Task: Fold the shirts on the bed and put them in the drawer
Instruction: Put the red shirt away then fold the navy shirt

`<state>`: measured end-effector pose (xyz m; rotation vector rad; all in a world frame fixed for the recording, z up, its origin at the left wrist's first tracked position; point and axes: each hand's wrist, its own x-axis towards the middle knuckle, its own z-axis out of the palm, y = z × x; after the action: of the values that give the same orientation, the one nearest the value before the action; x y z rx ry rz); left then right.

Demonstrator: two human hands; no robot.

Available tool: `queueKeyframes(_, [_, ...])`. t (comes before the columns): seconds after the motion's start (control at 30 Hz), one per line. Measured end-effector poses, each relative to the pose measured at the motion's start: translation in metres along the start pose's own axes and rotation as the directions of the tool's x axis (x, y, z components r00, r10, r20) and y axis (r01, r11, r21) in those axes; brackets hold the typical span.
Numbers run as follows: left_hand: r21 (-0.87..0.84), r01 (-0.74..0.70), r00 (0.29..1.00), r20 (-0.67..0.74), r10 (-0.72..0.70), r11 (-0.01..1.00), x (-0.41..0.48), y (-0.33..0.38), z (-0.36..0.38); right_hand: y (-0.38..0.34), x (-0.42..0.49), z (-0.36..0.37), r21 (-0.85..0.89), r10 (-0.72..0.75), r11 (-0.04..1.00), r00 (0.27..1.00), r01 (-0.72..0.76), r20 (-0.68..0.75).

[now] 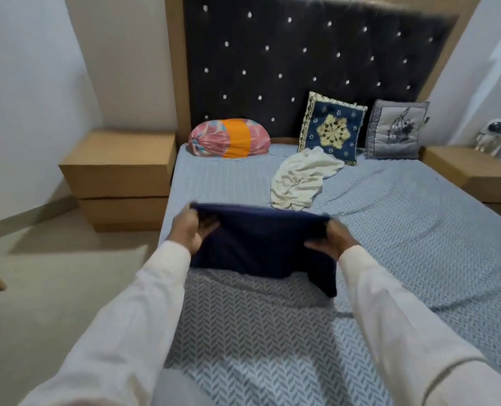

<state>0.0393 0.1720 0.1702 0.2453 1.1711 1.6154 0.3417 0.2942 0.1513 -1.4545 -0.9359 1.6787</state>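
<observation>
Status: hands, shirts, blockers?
Navy shirt gripped by left hand and right hand, over bed. White shirt crumpled, unfolded, by blue cushion. Nothing in the way.

bed (419, 244) and its load

spread with a blue-grey herringbone sheet (243, 332), rumpled toward the right. at the head end, left, a pink and orange bolster (228, 138) lying flat. further right, a dark blue embroidered cushion (332, 128) and a grey cushion (394, 130), both propped against the headboard (272, 54). crumpled white shirt (300, 178) mid-bed, top edge touching the blue cushion's lower corner.
</observation>
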Motion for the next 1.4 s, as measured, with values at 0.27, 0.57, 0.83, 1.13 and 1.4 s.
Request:
queueKeyframes(0.27, [-0.1,-0.467,0.873,0.103,0.476,0.878,-0.005,0.166,0.095,-0.183,-0.009,0.03,-0.156,-0.629,0.769,0.777,0.62,-0.014])
queueKeyframes(0.57, [0.754,-0.389,0.836,0.048,0.546,0.53,0.01,0.08,-0.011,-0.125,0.003,0.0,-0.963,-0.365,0.119,0.913,0.24,0.182])
queueKeyframes(0.83, [0.955,-0.258,0.921,0.29,0.261,-0.149,-0.005,-0.028,-0.111,0.001,0.018,-0.031,-0.992,-0.22,-0.118,0.975,-0.051,-0.024])
queueKeyframes(1.13, [0.769,-0.279,0.957,0.272,-0.1,-0.574,-0.041,-0.083,-0.139,0.092,-0.023,-0.101,-0.99,-0.495,0.025,0.858,-0.139,-0.133])
queueKeyframes(1.4, [0.601,-0.238,0.97,0.19,-0.154,-0.763,-0.068,-0.105,-0.147,0.13,-0.067,-0.148,-0.943,-0.593,-0.315,0.798,-0.105,0.109])
